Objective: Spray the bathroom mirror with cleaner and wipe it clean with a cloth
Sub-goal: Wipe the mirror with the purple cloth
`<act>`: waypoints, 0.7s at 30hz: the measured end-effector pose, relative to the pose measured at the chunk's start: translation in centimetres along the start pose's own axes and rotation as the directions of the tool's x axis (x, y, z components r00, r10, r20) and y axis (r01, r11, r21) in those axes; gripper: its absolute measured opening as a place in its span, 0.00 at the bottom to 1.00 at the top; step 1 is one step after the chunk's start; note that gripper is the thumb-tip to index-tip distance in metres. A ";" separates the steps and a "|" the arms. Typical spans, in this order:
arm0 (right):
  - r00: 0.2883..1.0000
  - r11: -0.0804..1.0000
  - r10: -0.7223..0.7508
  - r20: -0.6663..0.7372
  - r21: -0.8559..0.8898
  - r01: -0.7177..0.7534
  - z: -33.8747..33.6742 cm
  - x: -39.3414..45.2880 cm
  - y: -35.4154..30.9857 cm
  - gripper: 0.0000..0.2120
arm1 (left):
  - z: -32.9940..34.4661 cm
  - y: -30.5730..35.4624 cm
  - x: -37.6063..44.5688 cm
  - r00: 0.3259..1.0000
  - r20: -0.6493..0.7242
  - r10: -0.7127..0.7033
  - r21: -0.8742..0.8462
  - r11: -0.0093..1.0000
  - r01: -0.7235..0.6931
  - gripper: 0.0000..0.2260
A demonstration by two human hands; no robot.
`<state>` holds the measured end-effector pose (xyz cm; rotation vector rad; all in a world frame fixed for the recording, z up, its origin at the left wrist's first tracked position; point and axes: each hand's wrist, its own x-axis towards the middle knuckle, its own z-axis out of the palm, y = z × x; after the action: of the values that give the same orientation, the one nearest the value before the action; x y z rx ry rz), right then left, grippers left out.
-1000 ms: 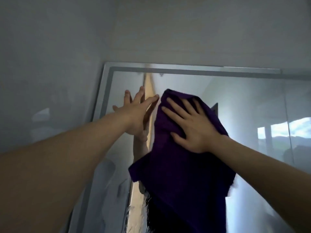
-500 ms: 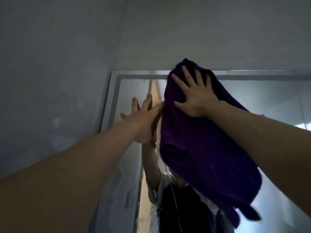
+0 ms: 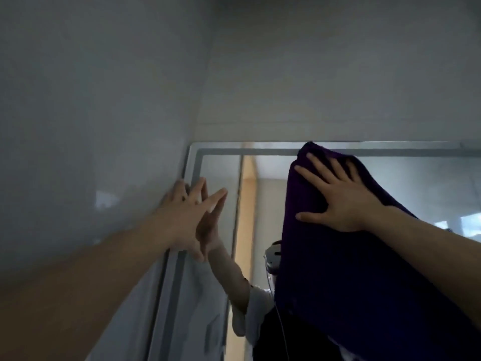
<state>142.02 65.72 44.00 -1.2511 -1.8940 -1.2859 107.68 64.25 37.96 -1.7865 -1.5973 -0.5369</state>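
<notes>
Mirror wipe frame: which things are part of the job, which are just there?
Job:
- mirror
- purple cloth, pressed flat to the glass by the right hand
- left hand, fingers straight, at the mirror's left edge

Just there:
- wall

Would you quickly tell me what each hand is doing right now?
Left hand: open, fingers straight, resting flat at the mirror's left edge.
Right hand: open, fingers spread, pressing the purple cloth against the mirror.
</notes>
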 end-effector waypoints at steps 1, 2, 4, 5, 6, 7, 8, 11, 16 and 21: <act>0.999 0.999 0.049 -0.014 -0.004 -0.049 -0.1 1.4 -0.4 0.52 | 0.3 -1.0 -0.3 1.000 -0.002 0.001 0.031 1.000 -0.001 0.70; 0.996 0.996 0.089 -0.023 -0.005 -0.089 -0.3 2.8 -1.1 0.52 | 0.6 -1.6 -0.4 1.000 -0.004 0.013 0.045 0.999 -0.013 0.69; 0.989 0.990 0.143 -0.029 0.018 -0.142 -0.4 5.4 -3.2 0.51 | 0.8 -1.9 -0.4 0.999 -0.010 0.047 0.040 0.998 -0.047 0.69; 0.989 0.989 0.143 -0.026 0.030 -0.142 -0.5 6.3 -4.5 0.50 | 0.8 -1.9 -0.3 0.998 -0.015 0.058 0.027 0.998 -0.058 0.69; 0.992 0.992 0.121 -0.025 0.035 -0.120 -0.3 6.8 -6.0 0.49 | 0.8 -1.9 -0.2 0.998 -0.021 0.064 0.013 0.998 -0.064 0.69; 0.996 0.996 0.085 -0.027 0.035 -0.084 0.1 6.9 -7.6 0.48 | 0.9 -2.1 -0.1 0.997 -0.029 0.068 0.003 0.998 -0.068 0.69; 0.999 0.999 0.040 -0.031 0.035 -0.039 0.7 6.6 -9.2 0.47 | 1.0 -2.2 -0.1 0.997 -0.039 0.068 -0.004 0.998 -0.068 0.69; 0.992 0.991 -0.123 0.017 0.049 0.122 2.9 3.6 -12.8 0.46 | 1.4 -2.4 0.1 0.996 -0.068 0.061 -0.031 0.998 -0.063 0.69; 0.939 0.945 -0.325 0.115 0.021 0.325 2.4 0.4 -9.1 0.47 | 1.5 -2.4 0.2 0.994 -0.096 0.056 -0.051 0.997 -0.061 0.71; 0.994 0.993 -0.094 0.056 -0.061 0.097 -0.5 3.5 -3.9 0.49 | 2.0 -2.4 0.4 0.990 -0.123 0.067 -0.011 0.998 -0.069 0.72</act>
<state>136.94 66.20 45.36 -1.2511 -1.9860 -1.3845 105.17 66.00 37.37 -1.7768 -1.4477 -0.6164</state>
